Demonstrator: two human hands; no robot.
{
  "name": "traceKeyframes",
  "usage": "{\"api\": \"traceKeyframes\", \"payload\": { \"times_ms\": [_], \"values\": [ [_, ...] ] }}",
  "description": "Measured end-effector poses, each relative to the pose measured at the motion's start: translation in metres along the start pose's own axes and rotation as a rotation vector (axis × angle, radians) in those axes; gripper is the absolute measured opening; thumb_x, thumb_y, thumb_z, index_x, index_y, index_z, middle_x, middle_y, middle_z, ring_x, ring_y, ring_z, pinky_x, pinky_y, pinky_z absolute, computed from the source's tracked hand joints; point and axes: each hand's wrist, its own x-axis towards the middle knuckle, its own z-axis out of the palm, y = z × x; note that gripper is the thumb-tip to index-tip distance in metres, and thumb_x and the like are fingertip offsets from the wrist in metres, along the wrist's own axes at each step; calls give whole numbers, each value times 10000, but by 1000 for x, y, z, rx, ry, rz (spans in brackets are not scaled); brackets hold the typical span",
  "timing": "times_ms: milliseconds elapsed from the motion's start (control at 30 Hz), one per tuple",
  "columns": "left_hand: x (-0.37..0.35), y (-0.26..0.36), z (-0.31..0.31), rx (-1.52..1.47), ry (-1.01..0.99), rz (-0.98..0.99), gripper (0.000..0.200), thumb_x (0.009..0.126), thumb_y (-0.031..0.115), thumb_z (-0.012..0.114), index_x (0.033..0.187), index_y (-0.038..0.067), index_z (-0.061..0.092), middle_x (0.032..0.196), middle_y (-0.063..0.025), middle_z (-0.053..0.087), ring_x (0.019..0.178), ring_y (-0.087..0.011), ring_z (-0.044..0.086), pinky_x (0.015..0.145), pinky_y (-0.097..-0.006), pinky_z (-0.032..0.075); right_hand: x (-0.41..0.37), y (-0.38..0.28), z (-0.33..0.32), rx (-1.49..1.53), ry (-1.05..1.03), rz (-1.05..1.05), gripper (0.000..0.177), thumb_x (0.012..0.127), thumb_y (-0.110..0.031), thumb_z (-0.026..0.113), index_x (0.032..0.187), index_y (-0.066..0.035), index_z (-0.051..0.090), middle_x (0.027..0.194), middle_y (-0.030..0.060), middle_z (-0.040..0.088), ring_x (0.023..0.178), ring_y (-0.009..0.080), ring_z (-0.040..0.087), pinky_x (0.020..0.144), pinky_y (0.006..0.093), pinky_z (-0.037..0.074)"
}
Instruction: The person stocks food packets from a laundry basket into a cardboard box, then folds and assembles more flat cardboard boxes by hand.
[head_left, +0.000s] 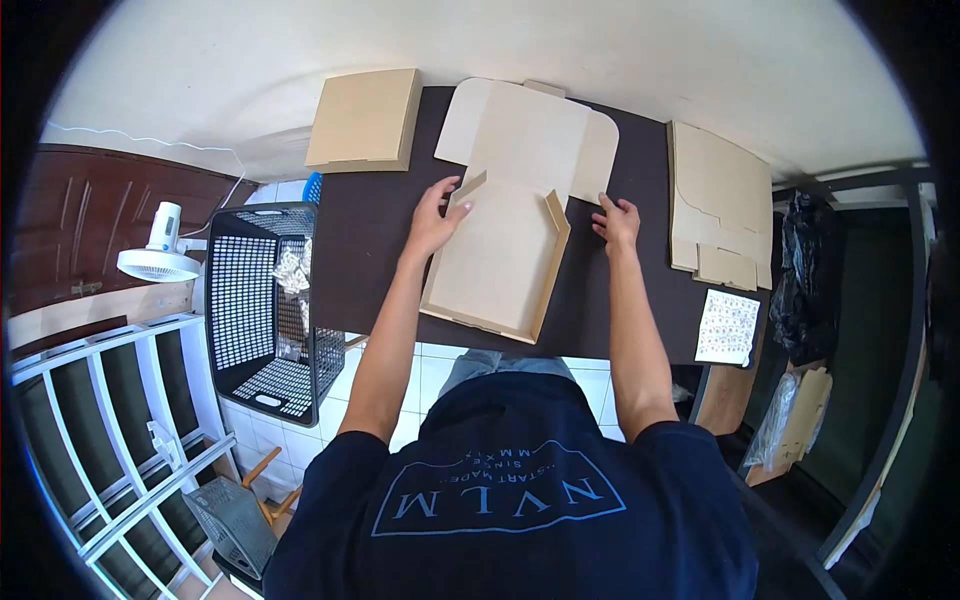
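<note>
A partly folded cardboard box (500, 240) lies on the dark table (360, 260). Its front and right walls stand up, and its wide lid part with rounded flaps lies spread toward the wall. My left hand (435, 218) is at the box's left side, fingers apart, beside a small raised flap (470, 186). My right hand (617, 220) is just below the lid's right flap, its fingers spread and slightly bent near the flap's lower edge; whether they touch it is unclear. A raised corner flap (557, 212) stands between my hands.
A closed box (365, 120) sits at the table's back left. Flat cardboard pieces (722, 200) lie at the right, with a printed sheet (727, 327) in front. A black basket (262, 310) stands left of the table, near a white fan (160, 250).
</note>
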Motion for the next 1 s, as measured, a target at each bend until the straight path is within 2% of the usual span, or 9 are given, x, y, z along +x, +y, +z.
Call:
{"api": "traceKeyframes", "payload": {
  "times_ms": [167, 400, 533, 600, 667, 733, 767, 900, 1000],
  "values": [
    [10, -12, 18, 113, -145, -34, 304, 933, 290, 637, 1153, 80, 655, 1153, -143, 642, 996, -311, 614, 906, -395, 480, 26, -15, 19, -66, -441, 177, 328, 964, -205, 605, 1189, 30, 562, 1037, 149, 658, 761, 239, 703, 573, 312, 560],
    [15, -25, 12, 44, 49, -146, 392, 950, 399, 627, 986, 12, 681, 865, -120, 601, 835, -213, 576, 792, -334, 467, -32, -58, 18, 115, -472, -29, 289, 988, -95, 509, 1209, 83, 568, 1022, 193, 661, 741, 251, 717, 605, 325, 624],
    [16, -31, 10, -50, 29, -302, 443, 946, 429, 633, 946, -13, 665, 887, -88, 604, 820, -167, 544, 771, -303, 458, -74, -62, 12, 232, -471, -112, 244, 1005, -79, 478, 1175, 60, 583, 1026, 172, 662, 758, 227, 717, 622, 315, 612],
    [15, -24, 13, -83, -63, -364, 425, 931, 365, 676, 1114, -10, 596, 1067, -122, 611, 940, -181, 566, 839, -317, 471, -85, -62, 13, 47, -479, -291, 280, 1025, -149, 486, 1234, 28, 544, 1119, 145, 639, 813, 229, 716, 687, 305, 608],
    [5, -19, 24, -227, 71, -348, 478, 915, 311, 701, 1226, 8, 501, 1167, -155, 573, 1021, -209, 558, 890, -338, 469, -98, -61, 10, 56, -424, -277, 159, 994, -97, 510, 1056, 32, 579, 982, 140, 659, 790, 246, 708, 680, 350, 560],
    [1, -17, 28, -371, 203, -321, 590, 900, 257, 725, 1338, 26, 406, 1267, -189, 534, 1101, -237, 551, 942, -359, 468, -100, -55, 1, -502, -288, -757, 122, 948, -82, 546, 993, 31, 562, 897, 191, 624, 831, 378, 653, 723, 427, 505],
    [0, -16, 27, -434, 190, -311, 665, 887, 205, 733, 1381, 39, 320, 1318, -213, 490, 1156, -272, 529, 980, -382, 456, -102, -48, -1, -446, -287, -785, 118, 911, -75, 566, 966, 28, 550, 868, 233, 582, 873, 457, 582, 751, 469, 457],
    [-6, -1, 30, -697, 267, -276, 766, 886, 112, 718, 1444, 41, 198, 1409, -230, 419, 1234, -287, 495, 1022, -402, 442, -95, -8, -9, -261, -291, -593, 126, 919, -77, 566, 994, 24, 565, 864, 209, 621, 840, 386, 634, 738, 439, 479],
    [-11, 24, 23, -943, 329, -296, 646, 896, 72, 696, 1413, 8, 315, 1339, -186, 510, 1177, -253, 554, 998, -391, 466, -99, -3, -17, -235, -289, -395, 151, 940, -110, 577, 1010, 24, 583, 820, 175, 651, 755, 296, 662, 695, 409, 488]
  ]
}}
